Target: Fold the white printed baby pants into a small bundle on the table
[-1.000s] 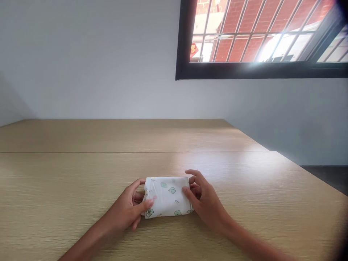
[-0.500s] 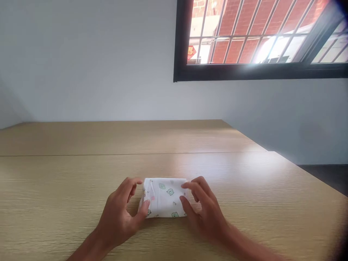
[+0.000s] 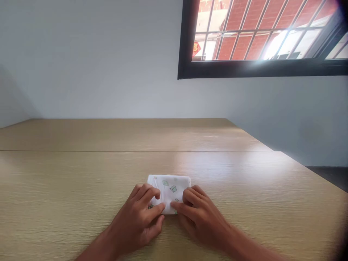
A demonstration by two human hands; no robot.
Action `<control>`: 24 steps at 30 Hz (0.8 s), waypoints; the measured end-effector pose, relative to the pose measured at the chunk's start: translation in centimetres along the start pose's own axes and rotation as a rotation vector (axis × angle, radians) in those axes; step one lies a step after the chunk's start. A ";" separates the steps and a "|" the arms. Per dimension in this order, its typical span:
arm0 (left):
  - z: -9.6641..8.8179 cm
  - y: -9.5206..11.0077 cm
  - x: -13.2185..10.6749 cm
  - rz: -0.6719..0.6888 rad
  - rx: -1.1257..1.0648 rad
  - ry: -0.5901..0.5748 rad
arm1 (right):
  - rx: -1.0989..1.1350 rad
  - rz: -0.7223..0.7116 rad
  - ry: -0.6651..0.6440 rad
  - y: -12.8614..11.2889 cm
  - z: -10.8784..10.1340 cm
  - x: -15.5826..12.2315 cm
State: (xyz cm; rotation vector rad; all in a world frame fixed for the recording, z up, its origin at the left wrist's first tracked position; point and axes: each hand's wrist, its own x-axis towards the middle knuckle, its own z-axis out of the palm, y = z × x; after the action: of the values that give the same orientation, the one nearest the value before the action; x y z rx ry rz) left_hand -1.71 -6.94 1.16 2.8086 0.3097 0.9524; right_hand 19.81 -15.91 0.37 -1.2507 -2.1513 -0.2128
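Observation:
A folded white cloth with small green cartoon animals lies flat on the table, its near edge towards me. My left hand is at its near left corner, index finger on top and thumb at the near edge, the other fingers curled over the left side. Mirroring it, my right hand closes on the near right part, index fingertip on the cloth and the other fingers bent. My right thumb is mostly hidden below the hand. Between the two index fingertips is a narrow gap.
The light wood table has a seam running across it and a slanting right edge. Behind it stands a white wall. A dark-framed window with bars is at the upper right.
Both hands have moved from the cloth's sides to its near edge and closed in, their index fingertips now close together. The view has shifted slightly.

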 end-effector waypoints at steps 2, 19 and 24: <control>0.0 -0.2 -0.1 -0.034 -0.033 -0.033 | 0.000 0.014 -0.046 0.0 0.1 -0.1; -0.8 -1.1 -0.5 -0.081 -0.197 -0.028 | 0.029 -0.005 -0.005 0.5 -0.3 -0.1; -1.0 -1.5 -0.5 -0.173 -0.222 -0.026 | 0.022 0.006 0.039 0.6 -0.5 0.0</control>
State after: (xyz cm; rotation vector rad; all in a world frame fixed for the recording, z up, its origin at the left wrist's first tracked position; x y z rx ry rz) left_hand -2.93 -5.55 1.35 2.5443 0.4088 0.8550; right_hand 20.54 -15.76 0.64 -1.2305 -2.1108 -0.2088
